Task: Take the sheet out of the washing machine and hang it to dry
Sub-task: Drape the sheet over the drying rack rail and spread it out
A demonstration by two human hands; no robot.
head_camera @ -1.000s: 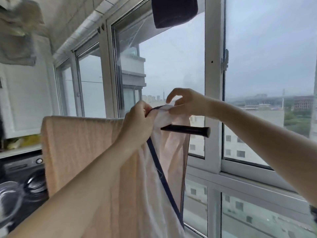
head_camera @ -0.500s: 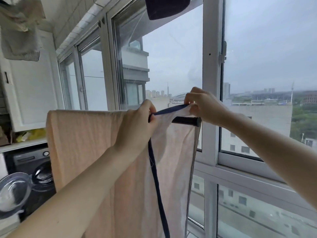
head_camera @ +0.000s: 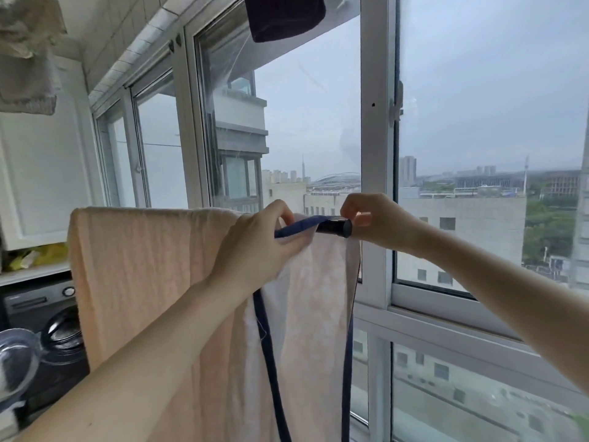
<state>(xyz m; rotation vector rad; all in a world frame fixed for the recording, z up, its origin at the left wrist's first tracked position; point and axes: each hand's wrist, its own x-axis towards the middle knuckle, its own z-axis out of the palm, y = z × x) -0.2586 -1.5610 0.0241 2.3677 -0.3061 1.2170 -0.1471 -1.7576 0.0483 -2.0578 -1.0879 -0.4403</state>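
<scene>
The sheet (head_camera: 143, 282), peach-coloured with a dark blue edge binding (head_camera: 267, 346), hangs draped over a horizontal black drying rod (head_camera: 338, 227). The fabric covers the rod along nearly its whole visible length; only the round end cap and a short section of rod show at the right. The cloth falls in a broad panel down to the lower edge of the view.

The left hand (head_camera: 255, 250) grips the sheet at the top, near the rod's right end. Its thumb and fingers are curled and pinch the fabric where the blue binding turns from the top edge to run downward.

The right hand (head_camera: 376, 221) is positioned just beyond the rod's end cap. Its fingers are curled and pinch the blue-bound corner of the sheet where it lies on top of the rod. The binding runs taut between the two hands.

A second length of blue binding hangs straight down along the sheet's right edge, beside the white window frame (head_camera: 377, 122).

At lower left, behind the sheet, stands a dark front-loading washing machine (head_camera: 47, 317) with its transparent door (head_camera: 16, 362) swung open. Above it is a white cabinet (head_camera: 41, 170). A dark garment (head_camera: 283, 17) hangs at the top of the view, and a pale cloth (head_camera: 25, 59) hangs at upper left.
</scene>
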